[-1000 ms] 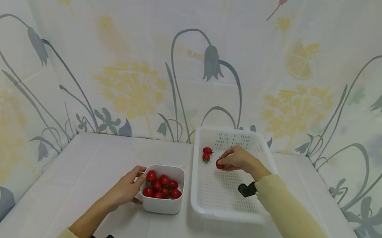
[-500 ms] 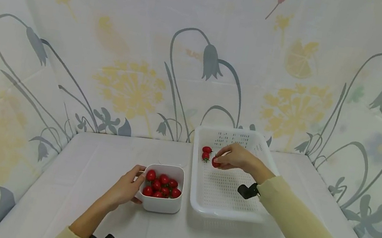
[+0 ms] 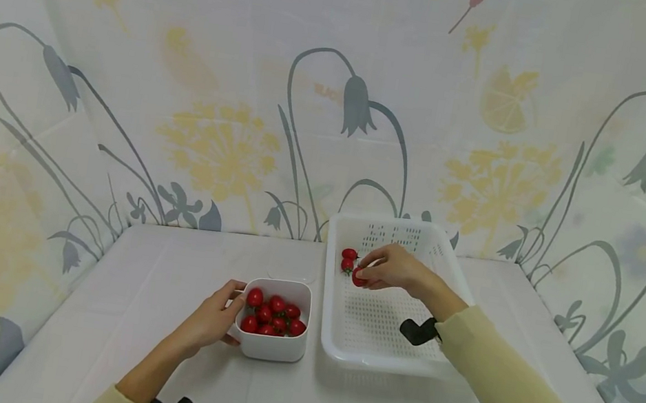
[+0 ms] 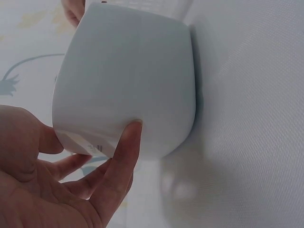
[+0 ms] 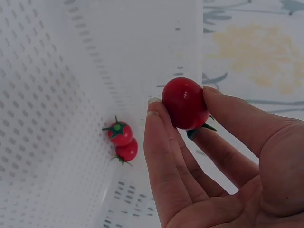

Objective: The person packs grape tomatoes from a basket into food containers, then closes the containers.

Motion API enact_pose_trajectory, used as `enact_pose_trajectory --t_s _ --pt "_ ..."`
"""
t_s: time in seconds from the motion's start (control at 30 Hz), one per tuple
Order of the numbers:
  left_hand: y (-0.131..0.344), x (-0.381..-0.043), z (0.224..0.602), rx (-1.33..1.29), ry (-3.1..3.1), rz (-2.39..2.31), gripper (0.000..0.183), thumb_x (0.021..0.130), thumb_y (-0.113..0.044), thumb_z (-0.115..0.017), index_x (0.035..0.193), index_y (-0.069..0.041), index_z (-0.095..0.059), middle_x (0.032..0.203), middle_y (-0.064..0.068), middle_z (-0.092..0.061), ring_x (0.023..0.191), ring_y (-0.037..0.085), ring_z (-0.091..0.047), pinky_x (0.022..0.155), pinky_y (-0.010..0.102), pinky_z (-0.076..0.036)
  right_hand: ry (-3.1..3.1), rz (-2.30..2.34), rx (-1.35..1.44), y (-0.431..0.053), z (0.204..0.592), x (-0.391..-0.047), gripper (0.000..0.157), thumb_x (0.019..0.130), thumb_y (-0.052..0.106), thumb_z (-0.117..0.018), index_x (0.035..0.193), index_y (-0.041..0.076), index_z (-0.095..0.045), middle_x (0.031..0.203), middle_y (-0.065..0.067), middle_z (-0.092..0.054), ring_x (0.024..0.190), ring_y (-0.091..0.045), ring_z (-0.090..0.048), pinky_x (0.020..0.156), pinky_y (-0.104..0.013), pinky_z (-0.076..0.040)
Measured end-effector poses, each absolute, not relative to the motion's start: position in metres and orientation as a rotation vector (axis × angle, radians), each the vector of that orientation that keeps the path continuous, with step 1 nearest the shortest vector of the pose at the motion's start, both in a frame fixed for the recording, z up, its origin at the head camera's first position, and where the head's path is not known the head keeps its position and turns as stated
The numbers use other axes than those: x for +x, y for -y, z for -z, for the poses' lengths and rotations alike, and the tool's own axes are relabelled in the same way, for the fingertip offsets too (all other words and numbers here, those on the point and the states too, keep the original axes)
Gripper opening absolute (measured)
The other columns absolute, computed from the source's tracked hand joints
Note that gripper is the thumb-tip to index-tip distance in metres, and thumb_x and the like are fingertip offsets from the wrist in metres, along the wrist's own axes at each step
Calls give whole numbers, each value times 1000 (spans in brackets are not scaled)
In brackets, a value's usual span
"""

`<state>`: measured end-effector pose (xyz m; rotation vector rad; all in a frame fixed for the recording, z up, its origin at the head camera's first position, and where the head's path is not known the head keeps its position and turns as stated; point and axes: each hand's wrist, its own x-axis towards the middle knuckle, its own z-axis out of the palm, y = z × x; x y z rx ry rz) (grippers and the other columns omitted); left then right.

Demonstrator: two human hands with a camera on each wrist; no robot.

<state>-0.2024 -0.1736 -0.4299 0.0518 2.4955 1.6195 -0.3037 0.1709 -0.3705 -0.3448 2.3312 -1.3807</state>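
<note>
My right hand (image 3: 400, 269) pinches a red cherry tomato (image 5: 184, 103) between thumb and fingers, above the white perforated basket (image 3: 380, 363). The tomato's green calyx shows on its underside in the right wrist view. Two more cherry tomatoes (image 5: 120, 133) lie together in the basket's left side. My left hand (image 3: 213, 317) holds a small white square container (image 3: 274, 349) at its left side, the thumb near the rim and fingers (image 4: 122, 152) against the wall. Several cherry tomatoes (image 3: 264, 315) lie inside this container.
The container and basket stand side by side on a white-covered table (image 3: 195, 384). A flower-printed sheet (image 3: 235, 77) hangs behind and at both sides. Black wrist mounts (image 3: 420, 330) sit at both sleeves.
My right hand has moved left within the basket with the cherry tomato, coming nearer the two lying there. The left hand and container have stayed in place.
</note>
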Motion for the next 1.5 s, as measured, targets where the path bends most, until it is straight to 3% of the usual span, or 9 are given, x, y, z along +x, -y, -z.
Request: enact_pose_trajectory --t_s 0.13,0.33,0.63,1.13,1.5 --pt "173 -203 431 39 -2499 -1624 33 108 -14 -45 140 -4 -48 144 27 -48 115 43 -58 61 42 -64 -2361 1371 -387 -164 365 -295 30 95 10 -71 118 -9 -67 100 -16 -75 83 -21 -73 91 -44 -61" --pt "173 -203 433 56 -2504 -1631 33 109 -13 -44 139 -3 -48 143 27 -49 120 49 -56 60 42 -64 -2404 1372 -416 -154 361 -284 29 94 10 -72 117 -7 -68 99 -15 -75 81 -21 -72 83 -36 -63" --pt "174 -202 432 71 -2502 -1635 34 109 -13 -43 140 -2 -46 143 28 -47 122 51 -55 60 43 -64 -2387 1434 -496 -136 356 -264 29 93 9 -72 118 -6 -69 102 -14 -74 84 -22 -72 86 -41 -63" --pt "175 -201 432 69 -2498 -1626 34 109 -15 -43 140 -3 -46 143 27 -48 122 49 -55 62 43 -64 -2369 1495 -577 -100 364 -236 28 93 13 -72 117 -2 -70 103 -11 -73 91 -33 -72 85 -41 -62" --pt "174 -202 431 76 -2501 -1634 33 109 -14 -43 140 -3 -47 144 27 -47 123 50 -55 61 43 -64 -2487 1377 -678 -70 377 -232 22 92 15 -74 110 3 -74 100 -8 -74 89 -18 -68 77 -35 -60"
